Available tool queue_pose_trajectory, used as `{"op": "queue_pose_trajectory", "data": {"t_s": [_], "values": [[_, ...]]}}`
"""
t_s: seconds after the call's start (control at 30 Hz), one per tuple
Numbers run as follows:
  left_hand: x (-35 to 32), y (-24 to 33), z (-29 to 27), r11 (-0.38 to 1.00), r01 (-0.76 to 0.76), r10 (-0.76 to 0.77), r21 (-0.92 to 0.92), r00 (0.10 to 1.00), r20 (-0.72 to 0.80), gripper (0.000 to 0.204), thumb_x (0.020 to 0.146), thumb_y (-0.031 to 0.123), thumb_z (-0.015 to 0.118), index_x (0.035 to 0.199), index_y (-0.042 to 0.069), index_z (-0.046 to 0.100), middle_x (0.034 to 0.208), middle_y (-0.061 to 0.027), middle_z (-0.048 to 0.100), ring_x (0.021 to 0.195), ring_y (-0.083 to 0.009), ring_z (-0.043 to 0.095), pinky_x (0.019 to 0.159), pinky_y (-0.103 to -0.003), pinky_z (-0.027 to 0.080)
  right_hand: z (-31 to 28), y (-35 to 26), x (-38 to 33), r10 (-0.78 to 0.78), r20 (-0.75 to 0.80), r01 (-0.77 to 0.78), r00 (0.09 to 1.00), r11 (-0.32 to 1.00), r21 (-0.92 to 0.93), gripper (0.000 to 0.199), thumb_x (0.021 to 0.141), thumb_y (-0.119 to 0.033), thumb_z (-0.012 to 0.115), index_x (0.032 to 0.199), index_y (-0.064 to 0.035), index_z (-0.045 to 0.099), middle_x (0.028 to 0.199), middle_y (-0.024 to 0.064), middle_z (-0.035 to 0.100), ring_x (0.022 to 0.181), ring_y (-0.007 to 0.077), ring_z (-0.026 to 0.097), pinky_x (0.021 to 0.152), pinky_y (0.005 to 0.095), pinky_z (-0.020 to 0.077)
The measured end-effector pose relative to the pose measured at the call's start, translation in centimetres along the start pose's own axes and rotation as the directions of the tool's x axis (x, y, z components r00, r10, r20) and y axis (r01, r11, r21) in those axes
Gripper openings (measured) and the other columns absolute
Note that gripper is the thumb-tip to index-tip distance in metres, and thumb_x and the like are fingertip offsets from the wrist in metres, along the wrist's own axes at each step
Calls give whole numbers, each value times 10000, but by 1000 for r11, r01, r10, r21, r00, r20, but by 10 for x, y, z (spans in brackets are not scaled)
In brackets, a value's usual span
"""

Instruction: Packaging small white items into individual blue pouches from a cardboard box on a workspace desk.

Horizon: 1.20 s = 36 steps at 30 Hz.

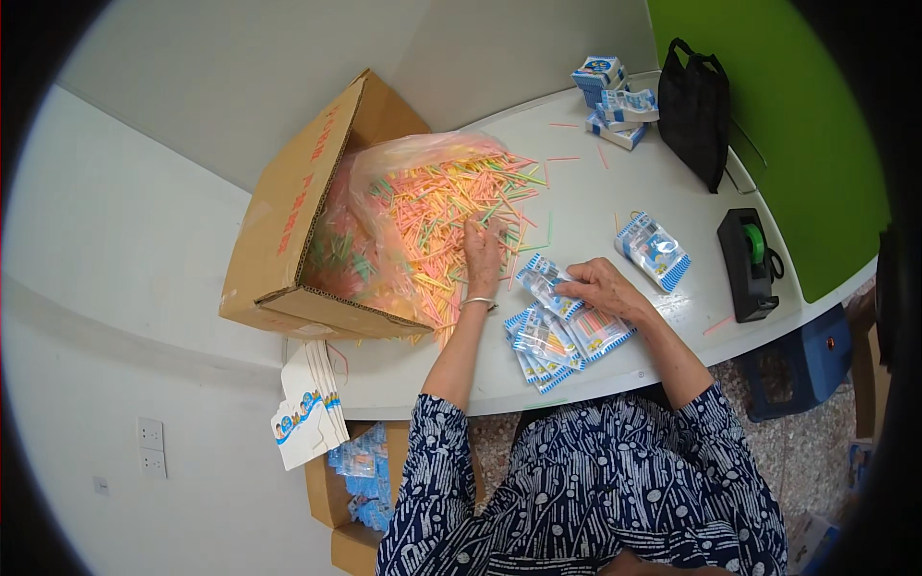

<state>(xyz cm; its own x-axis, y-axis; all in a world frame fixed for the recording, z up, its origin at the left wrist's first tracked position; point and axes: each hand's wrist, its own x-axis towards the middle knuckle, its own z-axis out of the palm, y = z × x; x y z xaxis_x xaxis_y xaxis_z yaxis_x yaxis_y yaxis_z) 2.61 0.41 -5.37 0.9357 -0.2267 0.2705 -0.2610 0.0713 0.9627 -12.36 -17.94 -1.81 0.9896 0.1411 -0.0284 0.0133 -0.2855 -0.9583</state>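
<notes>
A great heap of thin pastel sticks [447, 211], pink, yellow and green, spills from a clear plastic bag [384, 158] onto the white table. At its right edge is my left hand [483, 257], fingers curled in among the sticks; how many they grip is hidden. My right hand [610, 288] pinches a blue-and-white plastic packet [541, 278] between thumb and fingers. Beneath it lies a loose pile of similar packets [545, 341], some with sticks showing through. Another packet [653, 252] rests apart, to the right of that hand.
A cardboard box [279, 230] lies on its side around the bag. Small blue-and-white boxes [615, 106] and a black bag [691, 115] stand far right, a tape dispenser [744, 264] nearer. Folded white cards [312, 408] overhang the left edge, above a carton of packets [360, 480].
</notes>
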Motion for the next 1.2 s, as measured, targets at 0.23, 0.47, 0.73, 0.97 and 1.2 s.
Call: {"op": "queue_pose_trajectory", "data": {"t_s": [0.23,0.47,0.73,0.97,1.2], "values": [[19,21,-5,953,0,-41,-304,991,-128,203,932,59,485,1099,67,369,836,-54,529,725,-135,522,687,-287,478,-2,-15,-8,55,-88,-32,995,968,249,315,861,-273,611,666,-27,588,568,-32,475,530,40,424,473,221,364],[23,53,-14,707,151,-237,-690,971,-30,216,927,41,501,1068,118,355,871,-88,517,751,-174,529,712,-339,501,-4,-25,-5,91,-14,-81,996,938,338,263,857,-285,636,805,-31,678,652,-39,571,556,19,478,488,179,394],[-1,108,26,713,84,-88,-697,996,31,381,952,76,461,1268,145,259,888,-77,504,748,-169,515,707,-359,489,-7,-20,1,91,218,-199,972,810,551,223,847,-207,663,915,4,692,740,1,653,621,33,556,533,183,441],[-24,122,42,800,19,78,-599,988,136,401,955,109,474,1301,119,272,865,-60,511,743,-148,548,720,-320,505,-8,-11,-1,54,326,-258,944,736,626,214,840,-164,667,924,32,684,773,37,662,661,71,574,621,220,465],[-24,121,42,791,-5,112,-612,984,137,409,955,122,482,1306,117,273,857,-55,502,746,-144,550,722,-317,508,-18,-12,-6,-20,435,-277,900,743,609,228,853,-165,653,929,48,675,763,49,655,670,69,584,625,194,469]]}}
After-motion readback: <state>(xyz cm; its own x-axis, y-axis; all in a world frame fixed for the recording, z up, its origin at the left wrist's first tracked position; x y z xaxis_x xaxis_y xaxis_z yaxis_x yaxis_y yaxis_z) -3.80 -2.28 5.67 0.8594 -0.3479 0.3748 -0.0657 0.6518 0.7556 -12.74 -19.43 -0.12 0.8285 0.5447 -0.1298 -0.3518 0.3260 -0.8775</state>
